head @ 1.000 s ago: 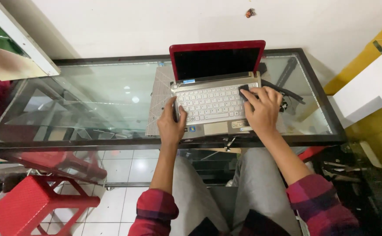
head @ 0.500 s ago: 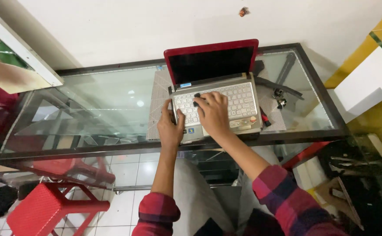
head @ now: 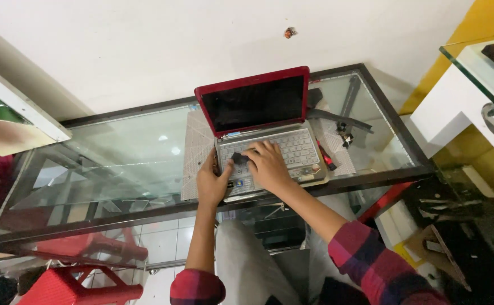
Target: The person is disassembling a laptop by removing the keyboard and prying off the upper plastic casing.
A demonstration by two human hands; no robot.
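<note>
Looking down from my headcam feed, I see a small red laptop (head: 261,133) open on a glass table (head: 117,164), its screen dark. My left hand (head: 213,181) grips the laptop's left front edge. My right hand (head: 267,164) presses a dark cloth (head: 239,158) against the left side of the keyboard, fingers curled over it. A red stool (head: 77,285) stands below the glass.

Laptop (head: 258,121): red lid and frame, black screen, silver-grey keyboard. Table (head: 117,158): clear greenish glass, black rim. Sleeves (head: 371,265): red-and-dark plaid. Stool (head: 72,285): red. Wall (head: 145,45): white. Cabinet (head: 456,107): white, yellow beside it.
</note>
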